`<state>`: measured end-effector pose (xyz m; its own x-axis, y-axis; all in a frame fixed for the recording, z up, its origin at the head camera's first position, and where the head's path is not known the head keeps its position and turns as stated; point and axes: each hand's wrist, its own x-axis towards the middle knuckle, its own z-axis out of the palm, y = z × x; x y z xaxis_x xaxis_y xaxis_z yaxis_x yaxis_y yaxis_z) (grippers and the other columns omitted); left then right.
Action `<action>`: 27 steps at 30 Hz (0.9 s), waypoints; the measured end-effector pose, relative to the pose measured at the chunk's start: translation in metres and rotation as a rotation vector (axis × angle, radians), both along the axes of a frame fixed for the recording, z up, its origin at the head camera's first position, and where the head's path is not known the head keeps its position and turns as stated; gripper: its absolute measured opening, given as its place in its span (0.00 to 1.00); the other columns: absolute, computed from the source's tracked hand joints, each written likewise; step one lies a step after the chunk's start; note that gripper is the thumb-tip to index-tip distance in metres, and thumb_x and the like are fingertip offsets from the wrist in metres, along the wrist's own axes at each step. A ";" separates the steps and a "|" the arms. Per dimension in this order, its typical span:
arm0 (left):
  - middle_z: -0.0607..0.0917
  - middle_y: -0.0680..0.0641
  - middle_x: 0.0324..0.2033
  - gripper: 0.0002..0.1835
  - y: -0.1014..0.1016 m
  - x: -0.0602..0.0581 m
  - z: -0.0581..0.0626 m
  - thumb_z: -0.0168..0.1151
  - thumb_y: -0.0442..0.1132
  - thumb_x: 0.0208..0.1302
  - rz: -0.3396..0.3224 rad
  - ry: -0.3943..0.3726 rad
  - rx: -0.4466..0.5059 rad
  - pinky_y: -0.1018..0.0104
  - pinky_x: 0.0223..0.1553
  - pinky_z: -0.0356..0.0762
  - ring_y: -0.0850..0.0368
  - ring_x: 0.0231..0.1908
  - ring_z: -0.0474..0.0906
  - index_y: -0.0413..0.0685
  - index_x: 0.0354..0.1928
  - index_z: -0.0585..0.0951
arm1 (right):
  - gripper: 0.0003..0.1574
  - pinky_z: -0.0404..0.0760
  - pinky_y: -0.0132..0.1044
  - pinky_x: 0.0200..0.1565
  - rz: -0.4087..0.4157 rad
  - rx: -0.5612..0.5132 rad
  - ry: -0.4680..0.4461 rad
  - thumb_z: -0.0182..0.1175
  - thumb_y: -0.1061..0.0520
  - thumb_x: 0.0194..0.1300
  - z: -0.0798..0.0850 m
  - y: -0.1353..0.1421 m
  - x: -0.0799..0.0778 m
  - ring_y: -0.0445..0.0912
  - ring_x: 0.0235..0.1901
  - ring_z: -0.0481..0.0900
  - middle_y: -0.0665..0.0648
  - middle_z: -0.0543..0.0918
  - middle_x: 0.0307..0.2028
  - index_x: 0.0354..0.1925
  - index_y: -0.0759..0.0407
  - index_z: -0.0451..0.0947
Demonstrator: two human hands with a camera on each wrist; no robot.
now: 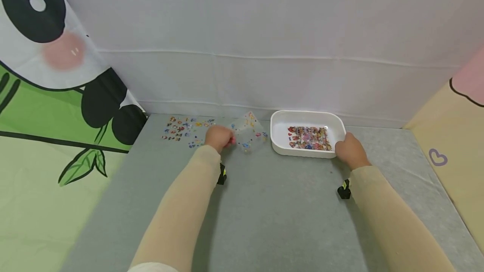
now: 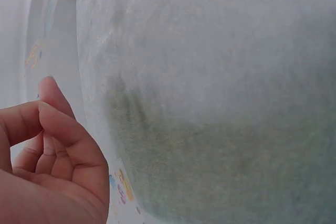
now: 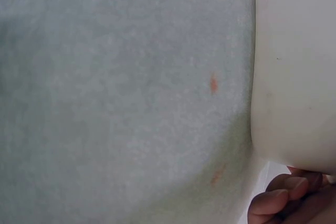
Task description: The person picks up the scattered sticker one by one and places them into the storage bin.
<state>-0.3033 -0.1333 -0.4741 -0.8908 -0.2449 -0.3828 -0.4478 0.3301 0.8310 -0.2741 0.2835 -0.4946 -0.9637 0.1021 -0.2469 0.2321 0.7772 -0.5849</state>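
Observation:
My left hand (image 1: 219, 137) pinches a clear sticker sheet (image 1: 247, 131) between thumb and fingertips, and the sheet stands tilted up from the table. In the left wrist view the see-through film rises above the fingertips, with a few orange marks on it. On the right, my right hand (image 1: 352, 151) grips the near right corner of a white tray (image 1: 279, 153). Its curled fingers (image 3: 268, 203) show below the tray's wall in the right wrist view; the thumb is hidden there. Inside the tray lies a dense patch of small colourful stickers (image 1: 310, 137).
More clear sheets with small coloured stickers (image 1: 177, 128) lie flat left of my left hand. A grey cloth covers the table (image 1: 280, 213). Behind it hangs a white curtain (image 1: 264, 70), with printed cloths (image 1: 94, 167) at the sides.

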 end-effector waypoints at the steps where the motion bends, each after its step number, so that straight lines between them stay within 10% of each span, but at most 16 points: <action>1: 0.88 0.47 0.26 0.08 0.000 0.000 0.000 0.61 0.31 0.67 0.000 0.005 0.002 0.68 0.26 0.77 0.59 0.20 0.79 0.37 0.39 0.89 | 0.40 0.66 0.67 0.63 -0.002 -0.005 -0.001 0.35 0.58 0.73 -0.001 0.000 0.000 0.69 0.59 0.68 0.83 0.63 0.66 0.73 0.83 0.46; 11: 0.88 0.47 0.36 0.13 -0.010 0.000 0.002 0.58 0.40 0.76 -0.091 0.030 0.005 0.55 0.48 0.81 0.50 0.40 0.84 0.39 0.49 0.87 | 0.40 0.66 0.66 0.64 -0.017 -0.016 -0.010 0.35 0.58 0.73 -0.001 0.000 -0.001 0.69 0.60 0.68 0.82 0.63 0.67 0.74 0.83 0.46; 27: 0.88 0.45 0.43 0.11 -0.015 -0.003 0.012 0.61 0.36 0.75 -0.121 0.074 0.097 0.62 0.46 0.82 0.58 0.38 0.86 0.41 0.53 0.85 | 0.39 0.66 0.66 0.64 -0.033 -0.021 -0.031 0.36 0.58 0.74 0.001 -0.002 -0.002 0.68 0.59 0.69 0.82 0.63 0.67 0.74 0.82 0.46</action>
<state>-0.3065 -0.1484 -0.4619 -0.9383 -0.0986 -0.3314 -0.3456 0.2943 0.8910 -0.2757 0.2817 -0.4941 -0.9518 0.1280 -0.2788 0.2755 0.7562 -0.5935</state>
